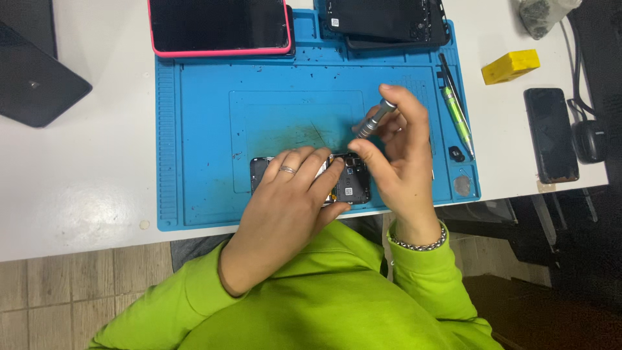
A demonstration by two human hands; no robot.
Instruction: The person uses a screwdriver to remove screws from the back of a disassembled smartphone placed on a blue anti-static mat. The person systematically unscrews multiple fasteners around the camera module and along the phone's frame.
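Observation:
An opened phone (353, 185) lies face down near the front edge of a blue work mat (201, 129), its inner boards showing. My left hand (285, 207), with a ring on one finger, presses flat on the phone and covers most of it. My right hand (395, 155) holds a small grey metal screwdriver (376, 118) tilted, its tip pointing down toward the phone's uncovered right end. A bead bracelet sits on my right wrist. Both sleeves are bright green.
A pink-cased tablet (220, 26) and dark phone parts (385, 23) lie along the mat's far edge. A green-handled tool (457, 120) and a black probe rest at the mat's right side. A yellow block (510, 66), a black phone (551, 134) and a dark device (32, 81) lie on the white table.

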